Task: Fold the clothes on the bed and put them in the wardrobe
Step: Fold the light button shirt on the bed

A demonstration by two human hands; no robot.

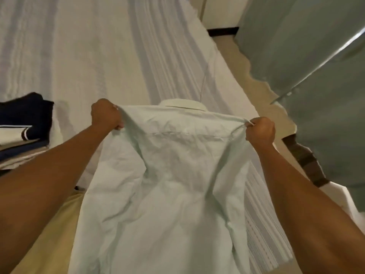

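pale green cloth of the shirt [173,165] is judged light, limp and easily creased, and is held stretched between the left hand [106,115] and right hand [260,131], each fist closed on a shoulder seam, with the bed [79,56] lying beyond and beneath the grip.

I register dim, warm indoor light, soft shadows on the bed sheet [79,56], one bright glare streak across the grey door [296,36], slightly soft focus overall, and pronounced wide-angle bending at the edges.
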